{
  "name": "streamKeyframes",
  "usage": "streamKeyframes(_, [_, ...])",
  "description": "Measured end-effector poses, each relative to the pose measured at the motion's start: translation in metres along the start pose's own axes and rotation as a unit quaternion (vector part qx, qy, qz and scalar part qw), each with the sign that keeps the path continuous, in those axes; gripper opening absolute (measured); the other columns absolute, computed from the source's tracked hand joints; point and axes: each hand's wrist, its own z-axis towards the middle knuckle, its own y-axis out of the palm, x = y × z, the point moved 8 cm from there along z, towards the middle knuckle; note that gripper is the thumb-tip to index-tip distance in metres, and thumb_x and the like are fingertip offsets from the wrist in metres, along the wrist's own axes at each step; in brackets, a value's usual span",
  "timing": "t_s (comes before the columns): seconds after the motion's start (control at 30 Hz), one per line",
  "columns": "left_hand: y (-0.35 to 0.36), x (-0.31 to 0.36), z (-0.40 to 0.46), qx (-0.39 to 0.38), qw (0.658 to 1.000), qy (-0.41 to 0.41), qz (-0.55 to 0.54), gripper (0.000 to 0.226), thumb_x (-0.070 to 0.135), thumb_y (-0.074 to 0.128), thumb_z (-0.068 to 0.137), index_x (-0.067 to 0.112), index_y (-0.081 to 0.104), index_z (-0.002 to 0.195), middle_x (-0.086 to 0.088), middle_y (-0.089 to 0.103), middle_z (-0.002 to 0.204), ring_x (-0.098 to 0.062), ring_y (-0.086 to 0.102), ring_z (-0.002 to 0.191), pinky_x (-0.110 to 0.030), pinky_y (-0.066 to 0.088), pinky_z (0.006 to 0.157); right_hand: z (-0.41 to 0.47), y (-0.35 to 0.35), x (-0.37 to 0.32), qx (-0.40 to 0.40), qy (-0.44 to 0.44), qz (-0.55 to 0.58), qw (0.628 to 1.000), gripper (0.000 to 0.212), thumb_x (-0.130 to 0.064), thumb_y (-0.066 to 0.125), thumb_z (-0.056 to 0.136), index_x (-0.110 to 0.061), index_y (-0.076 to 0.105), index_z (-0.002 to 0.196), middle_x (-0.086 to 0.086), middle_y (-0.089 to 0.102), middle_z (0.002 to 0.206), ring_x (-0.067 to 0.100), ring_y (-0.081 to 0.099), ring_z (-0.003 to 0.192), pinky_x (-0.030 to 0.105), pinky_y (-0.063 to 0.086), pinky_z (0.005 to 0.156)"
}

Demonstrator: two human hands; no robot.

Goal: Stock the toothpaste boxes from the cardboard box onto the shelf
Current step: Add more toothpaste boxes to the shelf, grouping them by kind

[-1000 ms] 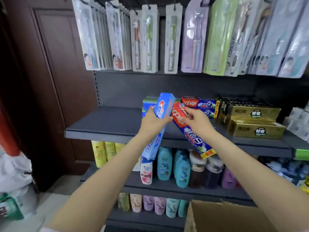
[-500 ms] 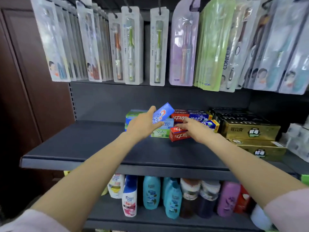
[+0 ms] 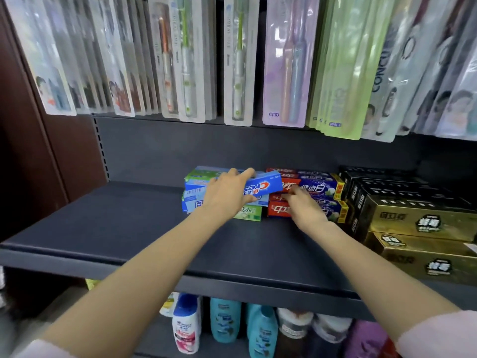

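Both bare arms reach forward over the dark grey metal shelf (image 3: 108, 228). The left hand (image 3: 227, 195) grasps a blue cardboard toothpaste box with red and white lettering (image 3: 263, 187), its fingers curled over the box's far edge and the palm on top. The box sits tilted, its right end raised, on top of a small stack of green, white and light-blue toothpaste boxes (image 3: 196, 192) that lies under and to the left of this hand.

The right hand (image 3: 305, 208) lies flat, palm down, on a red and purple toothpaste box (image 3: 281, 210) at the bottom of a stack, fingers stretched toward its red end. Whether those fingers grip the box or only press on it cannot be told. Just beyond this hand, more red and purple toothpaste boxes (image 3: 315, 187) are stacked, the blue box's raised end touching or overlapping their red ends.

To the right of the right hand stand gold and black rectangular cartons (image 3: 418, 223), piled in rows. Above both hands hang clear plastic blister packs of toothbrushes (image 3: 185, 60), side by side across the whole width. Below the forearms, on a lower shelf level, stand plastic bottles in white, teal and dark brown (image 3: 224, 321). A pale pink sleeve (image 3: 438, 334) covers the right upper arm at the lower right edge.
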Motion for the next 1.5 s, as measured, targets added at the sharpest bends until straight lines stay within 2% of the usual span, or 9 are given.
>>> streamKeyframes(0.23, [0.008,-0.005,-0.001,-0.042,0.998,0.031,-0.021,0.055,0.044,0.063,0.084,0.028,0.043,0.132,-0.002,0.055,0.121,-0.024,0.052,0.115,-0.039,0.041,0.092,-0.015,-0.028,-0.022,-0.009,-0.035,0.454,0.891,0.07,-0.015,0.076,0.077,-0.025,0.042,0.137,-0.004,0.056,0.123,0.01,0.054,0.116,0.027,0.044,0.098])
streamKeyframes(0.43, [0.002,-0.024,-0.01,-0.058,0.994,0.023,-0.091,0.065,0.035,0.073,0.075,0.028,0.041,0.131,-0.002,0.059,0.121,-0.021,0.052,0.116,-0.04,0.046,0.091,-0.029,-0.053,-0.044,0.07,-0.062,0.47,0.878,0.027,-0.015,0.07,0.083,-0.02,0.059,0.107,-0.005,0.063,0.101,0.005,0.061,0.09,0.013,0.05,0.073])
streamKeyframes(0.7, [-0.01,-0.058,-0.024,-0.026,0.976,-0.037,-0.213,0.053,0.032,0.083,0.066,0.015,0.049,0.103,0.001,0.065,0.092,-0.016,0.059,0.081,-0.029,0.048,0.073,-0.035,-0.043,-0.07,0.102,0.031,0.603,0.791,0.059,-0.012,0.072,0.081,-0.013,0.041,0.13,0.005,0.061,0.109,0.012,0.06,0.098,0.016,0.049,0.075])
streamKeyframes(0.8, [-0.009,-0.06,-0.032,-0.01,0.929,-0.077,-0.363,0.05,0.031,0.084,0.066,0.012,0.055,0.103,0.008,0.063,0.088,-0.001,0.057,0.073,-0.005,0.044,0.06,-0.035,-0.037,-0.107,0.053,-0.012,0.575,0.816,0.035,-0.012,0.063,0.088,-0.006,0.053,0.122,0.004,0.065,0.102,0.015,0.063,0.092,0.026,0.052,0.081])
streamKeyframes(0.9, [-0.003,-0.061,-0.038,-0.041,0.903,-0.075,-0.422,0.047,0.021,0.081,0.072,0.012,0.059,0.114,0.003,0.065,0.103,-0.005,0.06,0.083,-0.003,0.047,0.061,-0.033,-0.042,-0.127,0.048,-0.033,0.577,0.815,0.031,-0.011,0.053,0.094,-0.007,0.056,0.125,0.003,0.066,0.104,0.013,0.064,0.087,0.029,0.053,0.082])
streamKeyframes(0.97, [-0.009,-0.074,-0.042,-0.015,0.903,-0.089,-0.421,0.06,0.018,0.082,0.071,0.012,0.052,0.123,0.001,0.06,0.115,-0.01,0.062,0.093,-0.008,0.05,0.069,-0.027,-0.051,-0.136,0.057,-0.068,0.494,0.865,0.038,-0.01,0.051,0.096,-0.008,0.051,0.134,0.001,0.063,0.112,0.015,0.063,0.094,0.026,0.051,0.085])
streamKeyframes(1.13, [-0.04,-0.103,-0.055,0.146,0.981,-0.108,-0.061,0.102,0.032,0.079,0.072,0.019,0.014,0.15,-0.004,0.019,0.153,-0.024,0.035,0.133,-0.038,0.038,0.101,-0.011,-0.039,-0.157,0.067,-0.111,0.118,0.984,0.043,-0.02,0.047,0.098,-0.026,0.044,0.14,0.009,0.053,0.114,0.027,0.051,0.11,0.037,0.043,0.089])
streamKeyframes(1.3, [-0.009,-0.108,-0.05,0.022,0.995,-0.034,0.095,0.043,0.023,0.054,0.091,0.022,0.045,0.133,-0.001,0.041,0.14,-0.022,0.041,0.125,-0.033,0.035,0.098,-0.015,-0.007,-0.169,0.083,-0.135,0.089,0.983,0.03,-0.034,0.056,0.09,-0.028,0.058,0.119,-0.001,0.053,0.114,0.023,0.054,0.105,0.04,0.045,0.085])
streamKeyframes(1.5, [0.018,-0.126,-0.055,-0.06,0.994,-0.042,0.08,0.043,0.014,0.047,0.095,0.022,0.046,0.137,-0.006,0.046,0.134,-0.025,0.047,0.12,-0.036,0.04,0.095,-0.028,0.02,-0.151,0.063,-0.119,0.02,0.991,0.049,-0.007,0.05,0.094,-0.023,0.044,0.14,0.003,0.045,0.126,0.023,0.04,0.12,0.032,0.041,0.094])
